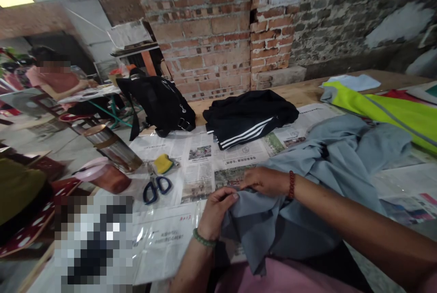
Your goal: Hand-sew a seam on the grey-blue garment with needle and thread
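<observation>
A grey cloth garment (344, 147) lies crumpled over the table's right side, its near end hanging down in front of my body. My left hand (216, 208), with a green bangle at the wrist, pinches the edge of this cloth between thumb and fingers. Close beside it, my right hand (264, 181), with a red bead bracelet, is closed on the same edge. Its fingertips are partly hidden, so I cannot see whether anything small is between them. Blue-handled scissors (156, 188) lie to the left of my hands, near a yellow and green sponge-like piece (164, 163).
Newspaper under clear plastic covers the table (167, 247). Folded black clothing with white stripes (252, 117) and a black bag (159, 104) lie farther back. A steel flask (112, 147) and pink-lidded container (105, 175) stand left. A yellow-green vest (382, 110) lies right. A person (59, 79) sits beyond.
</observation>
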Motion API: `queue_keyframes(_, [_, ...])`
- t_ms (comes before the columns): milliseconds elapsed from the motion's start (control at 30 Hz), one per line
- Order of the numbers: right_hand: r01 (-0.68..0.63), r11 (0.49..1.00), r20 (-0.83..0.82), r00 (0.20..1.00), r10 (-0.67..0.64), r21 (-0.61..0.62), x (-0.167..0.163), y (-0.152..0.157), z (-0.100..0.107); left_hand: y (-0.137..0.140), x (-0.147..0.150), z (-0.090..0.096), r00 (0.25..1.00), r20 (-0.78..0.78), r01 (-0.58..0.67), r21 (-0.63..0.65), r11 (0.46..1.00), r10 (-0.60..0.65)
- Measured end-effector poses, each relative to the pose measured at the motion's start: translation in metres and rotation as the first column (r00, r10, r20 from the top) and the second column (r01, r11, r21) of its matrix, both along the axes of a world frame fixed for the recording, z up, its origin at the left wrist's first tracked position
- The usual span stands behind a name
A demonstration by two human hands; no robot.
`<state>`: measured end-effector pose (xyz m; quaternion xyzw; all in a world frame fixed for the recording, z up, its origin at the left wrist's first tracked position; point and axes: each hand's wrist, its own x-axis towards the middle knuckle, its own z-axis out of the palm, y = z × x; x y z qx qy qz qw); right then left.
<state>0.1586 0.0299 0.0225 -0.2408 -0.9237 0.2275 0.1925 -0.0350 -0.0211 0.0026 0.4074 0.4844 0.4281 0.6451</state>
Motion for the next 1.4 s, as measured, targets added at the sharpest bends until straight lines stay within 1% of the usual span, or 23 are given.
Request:
queue_keyframes(133, [-0.004, 1.000, -0.041, 0.999, 0.003, -0.022, -0.001, -0.001, -0.005, -0.001, 0.000, 0.001, 1.000, -0.008, 0.004, -0.011, 1.000, -0.004])
queue_keyframes(267, [0.026, 1.000, -0.054, 0.998, -0.026, -0.012, 0.000, -0.001, -0.009, -0.001, -0.001, 0.000, 1.000, 0.012, 0.017, -0.016, 1.000, -0.017])
queue_keyframes(400, [0.001, 1.000, -0.075, 0.997, -0.001, -0.004, -0.001, -0.004, -0.009, -0.001, -0.001, 0.000, 1.000, -0.008, 0.021, -0.003, 1.000, -0.021])
queue_keyframes(600, [-0.038, 0.997, -0.118, 0.993, 0.030, -0.070, -0.005, -0.008, -0.006, -0.001, 0.000, 0.000, 0.999, 0.018, 0.041, -0.014, 0.999, -0.040])
queue_keyframes(667, [-0.016, 0.993, -0.128, 0.992, 0.002, -0.114, -0.006, -0.009, -0.007, -0.001, 0.000, 0.000, 0.999, 0.029, 0.038, -0.018, 0.999, -0.037])
queue_keyframes(800, [0.107, 0.972, -0.121, 0.983, -0.135, -0.209, -0.006, -0.012, -0.012, 0.000, 0.000, -0.001, 0.999, 0.051, -0.001, -0.035, 0.999, 0.002])
queue_keyframes(900, [0.128, 0.961, -0.118, 0.980, -0.161, -0.244, -0.006, -0.014, -0.016, 0.000, 0.000, -0.002, 0.998, 0.068, -0.006, -0.053, 0.999, 0.009])
queue_keyframes(1067, [0.156, 0.959, -0.112, 0.976, -0.187, -0.237, -0.003, -0.016, -0.020, -0.001, 0.001, -0.001, 0.995, 0.094, -0.021, -0.081, 0.996, 0.029])
queue_keyframes(1267, [0.154, 0.966, -0.106, 0.978, -0.178, -0.208, 0.000, -0.014, -0.022, -0.001, 0.002, 0.000, 0.994, 0.101, -0.028, -0.099, 0.995, 0.038])
queue_keyframes(1400, [0.162, 0.958, -0.127, 0.972, -0.196, -0.237, -0.001, -0.015, -0.022, -0.001, 0.001, -0.001, 0.992, 0.106, -0.057, -0.104, 0.993, 0.068])
